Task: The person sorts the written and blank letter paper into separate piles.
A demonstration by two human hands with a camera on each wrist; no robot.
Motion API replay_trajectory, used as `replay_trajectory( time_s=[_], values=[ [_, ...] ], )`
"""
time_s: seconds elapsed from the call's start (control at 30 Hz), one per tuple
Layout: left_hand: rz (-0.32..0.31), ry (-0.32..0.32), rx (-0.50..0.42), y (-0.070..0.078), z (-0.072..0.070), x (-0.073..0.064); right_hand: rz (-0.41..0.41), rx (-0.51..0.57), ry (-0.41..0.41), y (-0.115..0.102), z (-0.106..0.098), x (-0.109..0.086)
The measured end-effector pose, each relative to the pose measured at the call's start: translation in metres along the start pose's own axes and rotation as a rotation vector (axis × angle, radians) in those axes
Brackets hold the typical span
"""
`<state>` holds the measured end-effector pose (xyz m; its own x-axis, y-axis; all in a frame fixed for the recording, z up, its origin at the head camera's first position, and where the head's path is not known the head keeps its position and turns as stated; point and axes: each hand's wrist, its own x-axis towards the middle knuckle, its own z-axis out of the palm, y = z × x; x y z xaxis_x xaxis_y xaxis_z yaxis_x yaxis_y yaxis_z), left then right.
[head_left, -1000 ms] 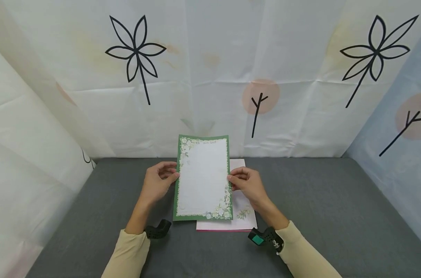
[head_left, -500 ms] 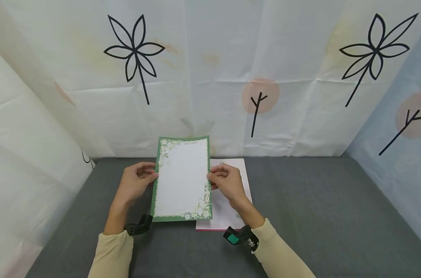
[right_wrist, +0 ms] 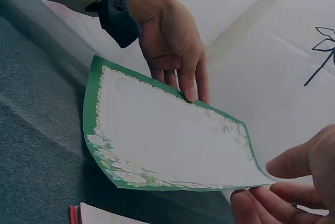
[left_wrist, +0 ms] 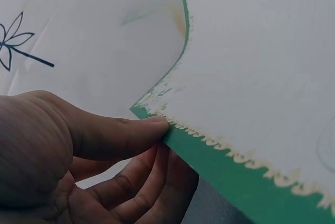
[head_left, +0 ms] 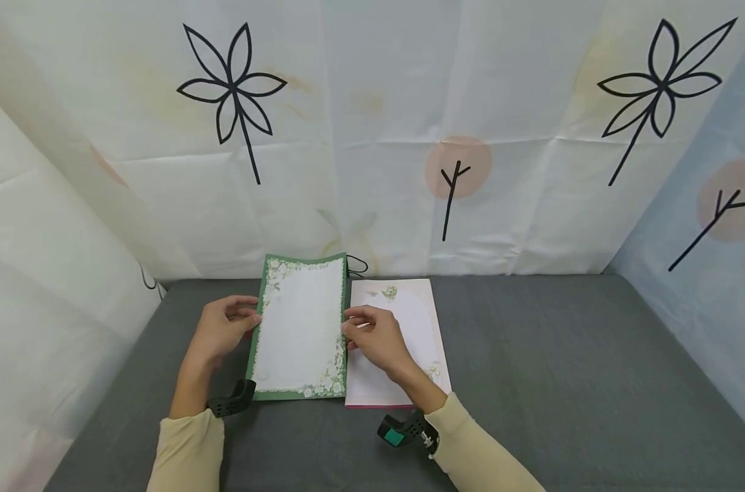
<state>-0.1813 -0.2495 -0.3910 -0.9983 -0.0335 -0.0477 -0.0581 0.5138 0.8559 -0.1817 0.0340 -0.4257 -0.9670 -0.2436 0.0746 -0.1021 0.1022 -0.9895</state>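
A sheet of paper (head_left: 299, 328) with a green border and white flowers at two corners is held between both hands. My left hand (head_left: 219, 333) pinches its left edge, thumb on top and fingers underneath, as the left wrist view shows. At the right edge, my right hand (head_left: 380, 342) holds the paper between thumb and fingers. The right wrist view shows the sheet (right_wrist: 157, 130) bowed and tilted above the table. Just right of it lies a pale pink stack of paper (head_left: 409, 328) with small floral prints, partly covered by my right hand and wrist.
The grey table (head_left: 532, 355) extends to both sides. A white cloth (head_left: 385, 82) with black leaf drawings hangs behind its back edge. A thin dark cord (head_left: 358, 264) shows behind the sheet's upper right corner. Each wrist wears a black camera mount (head_left: 232, 400).
Both hands have carried the green-bordered sheet left, from over the pink stack to beside it, and lowered it. More of the stack shows now.
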Motion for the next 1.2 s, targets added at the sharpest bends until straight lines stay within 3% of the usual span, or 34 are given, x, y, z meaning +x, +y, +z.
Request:
replay_trajectory(
  time_s=[0.23,0.87,1.2],
  values=[
    [0.0,-0.001,0.041,-0.006,-0.005,0.0,-0.006,-0.035,-0.126,0.004,0.005,-0.001],
    [-0.076,0.052,0.141,-0.023,-0.009,0.004,0.103,-0.113,-0.203,0.003,0.027,0.004],
    [-0.156,0.063,0.169,-0.033,-0.013,0.004,0.147,-0.122,-0.242,0.005,0.033,0.005]
  ],
)
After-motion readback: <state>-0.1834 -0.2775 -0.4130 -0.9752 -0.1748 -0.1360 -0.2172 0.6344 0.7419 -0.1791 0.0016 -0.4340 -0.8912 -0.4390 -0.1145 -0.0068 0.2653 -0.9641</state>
